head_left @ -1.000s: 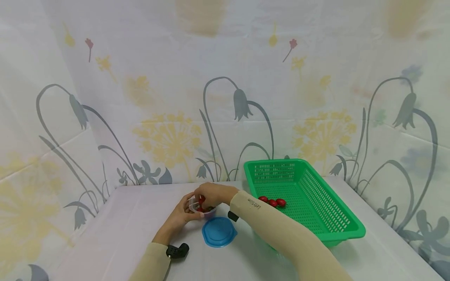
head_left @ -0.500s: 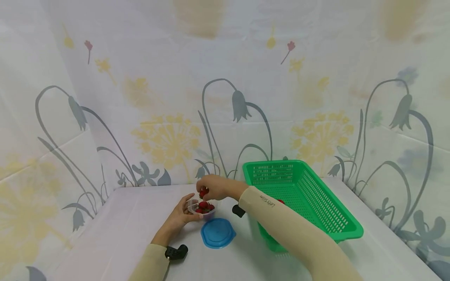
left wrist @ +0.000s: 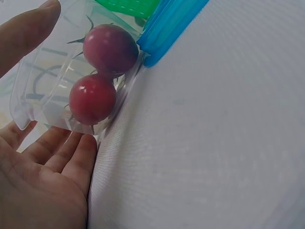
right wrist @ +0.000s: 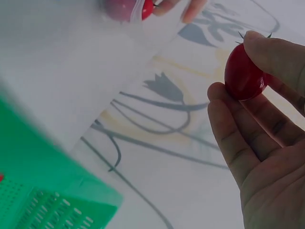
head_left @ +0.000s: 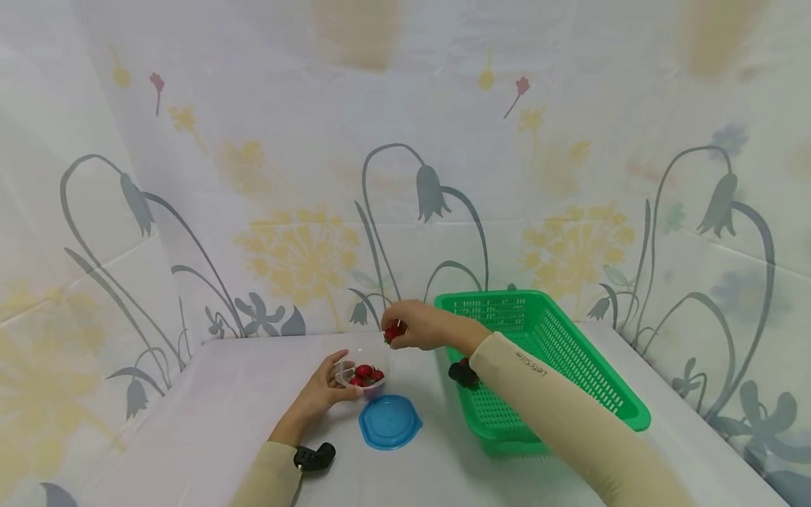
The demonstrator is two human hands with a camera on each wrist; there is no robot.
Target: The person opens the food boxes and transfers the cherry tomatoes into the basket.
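Observation:
My right hand (head_left: 423, 326) pinches a red cherry tomato (right wrist: 243, 74) with a green calyx between thumb and fingertips. It is raised in the air, between a clear plastic container (head_left: 374, 390) and a green basket (head_left: 507, 447). Several cherry tomatoes (head_left: 364, 371) lie in the container. My left hand (head_left: 322, 391) holds this container on the table from its left, with the thumb (left wrist: 33, 28) on one side and the fingers on the other. Just in front of the container lies a blue lid (head_left: 389, 422).
The slotted basket stands on the right half of the white-covered table, partly hidden by my right sleeve (head_left: 557, 415). A bit of red shows inside it beside the black wrist camera (head_left: 463, 374). A flower-patterned cloth (head_left: 304, 141) hangs behind the table.
My right hand has come up out of the container with a cherry tomato and moved right, towards the basket. My left hand has stayed at the container.

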